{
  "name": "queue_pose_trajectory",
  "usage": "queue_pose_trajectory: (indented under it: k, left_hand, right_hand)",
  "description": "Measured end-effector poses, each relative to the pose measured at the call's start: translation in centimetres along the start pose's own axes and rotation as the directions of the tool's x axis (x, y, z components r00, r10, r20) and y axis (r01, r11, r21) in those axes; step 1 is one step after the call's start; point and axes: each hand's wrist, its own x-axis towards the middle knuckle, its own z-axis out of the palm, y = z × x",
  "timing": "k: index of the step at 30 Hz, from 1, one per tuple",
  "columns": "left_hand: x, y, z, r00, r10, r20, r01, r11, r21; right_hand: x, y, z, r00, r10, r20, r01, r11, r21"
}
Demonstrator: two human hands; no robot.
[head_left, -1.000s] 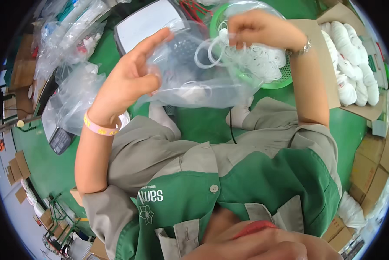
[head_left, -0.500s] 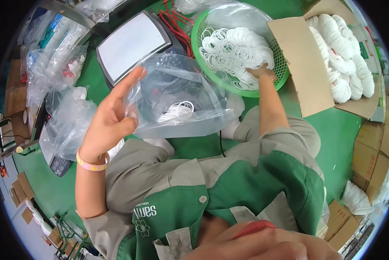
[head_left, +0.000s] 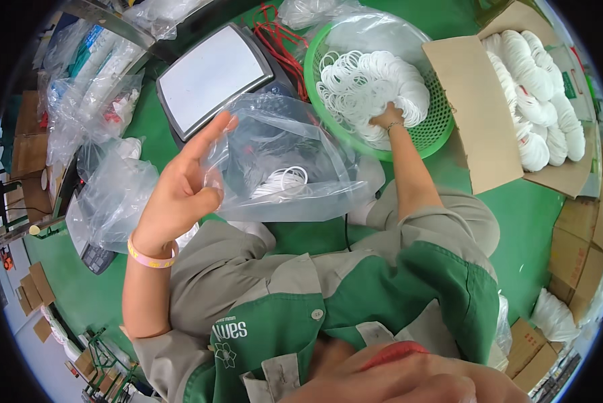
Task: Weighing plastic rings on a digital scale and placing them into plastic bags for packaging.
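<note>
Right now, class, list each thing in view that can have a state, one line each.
clear plastic bag: held open, a few white rings inside
green basket: heaped with white rings
cardboard box: flaps open, packed
left hand: gripping bag
right hand: buried in rings

green basket (head_left: 442,124): 1 | scale (head_left: 214,77): 1 | open cardboard box (head_left: 483,114): 1 | held clear bag (head_left: 288,168): 1

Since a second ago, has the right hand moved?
Yes. The right hand has left the clear plastic bag and gone away from the body into the green basket, among the white rings.
</note>
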Motion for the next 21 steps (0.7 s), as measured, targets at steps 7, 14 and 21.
queue_pose_trajectory:
  k: [7,14,21]
  left_hand:
    - [-0.4,-0.5,-0.4,0.996,0.071,-0.046,-0.07,0.997,0.024]
    - [-0.9,0.1,-0.6,0.984,0.152,-0.09,-0.149,0.988,0.035]
    - [-0.8,-0.5,-1.0,0.974,0.19,-0.125,-0.195,0.98,-0.034]
  right_hand:
    - [-2.3,-3.9,0.1,0.945,-0.325,0.037,0.324,0.945,0.036]
    - [-0.8,-1.3,-4.7,0.912,-0.307,-0.271,0.409,0.725,0.554]
    - [-5.9,-6.2,-13.2,0.938,-0.291,-0.186,0.244,0.176,0.954]
